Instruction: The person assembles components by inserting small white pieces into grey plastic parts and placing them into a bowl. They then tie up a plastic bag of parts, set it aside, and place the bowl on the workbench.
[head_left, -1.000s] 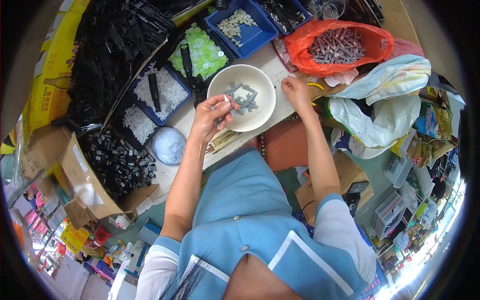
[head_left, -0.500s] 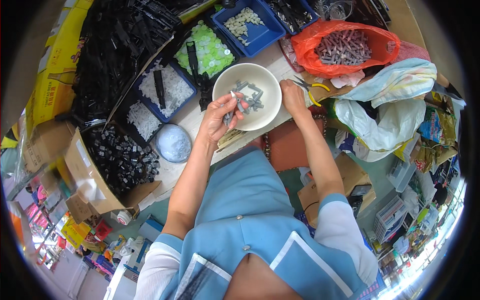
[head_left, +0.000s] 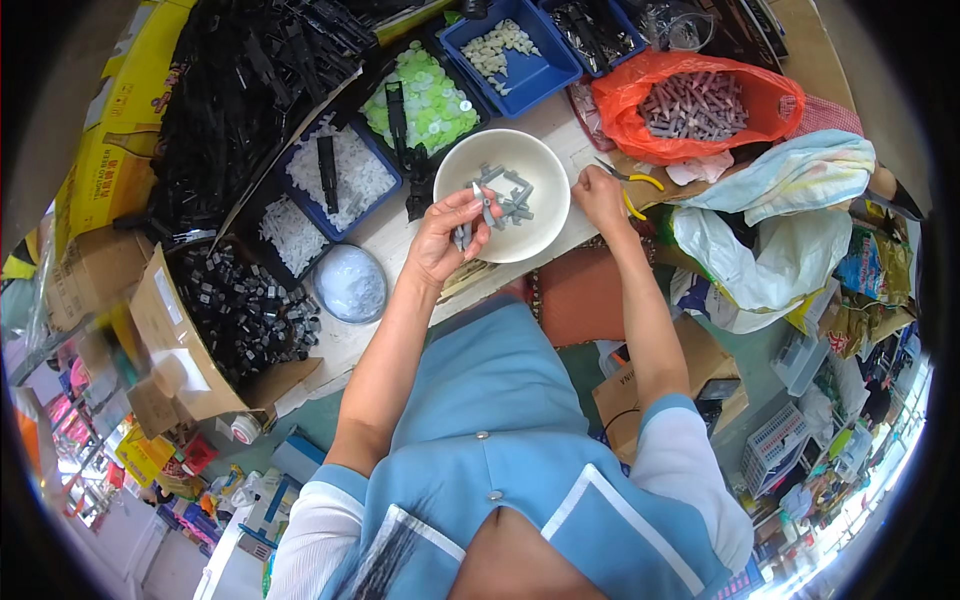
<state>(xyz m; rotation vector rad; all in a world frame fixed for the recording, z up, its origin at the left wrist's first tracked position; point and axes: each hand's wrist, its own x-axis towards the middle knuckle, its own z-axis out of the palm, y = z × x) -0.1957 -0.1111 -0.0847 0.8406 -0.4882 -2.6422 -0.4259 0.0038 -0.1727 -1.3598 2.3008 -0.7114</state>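
My left hand [head_left: 447, 238] is closed around several small grey plastic pieces [head_left: 463, 234]. One pointed grey piece stands up between its thumb and fingers, over the near left rim of a cream bowl [head_left: 456, 160]. More slim grey pieces [head_left: 517, 205] lie inside the bowl, some joined at angles. Just right of the bowl, my right hand [head_left: 603, 203] rests at the table with its fingers curled together; whatever they may hold is hidden. Beside those fingers lies a pair of cutting pliers with yellow handles [head_left: 643, 181].
Past the bowl stand a tray of green and white discs [head_left: 425, 95] and a blue tray [head_left: 540, 80]. A red bag [head_left: 620, 120] of grey pieces sits at far right. Leftward are a tray of clear pieces [head_left: 355, 190], a round dish [head_left: 349, 285] and a carton [head_left: 190, 345] of black parts.
The whole view has shifted slightly, moving the table's things a little to the right. My left hand turns the pointed grey piece slightly; my right hand stays beside the pliers.
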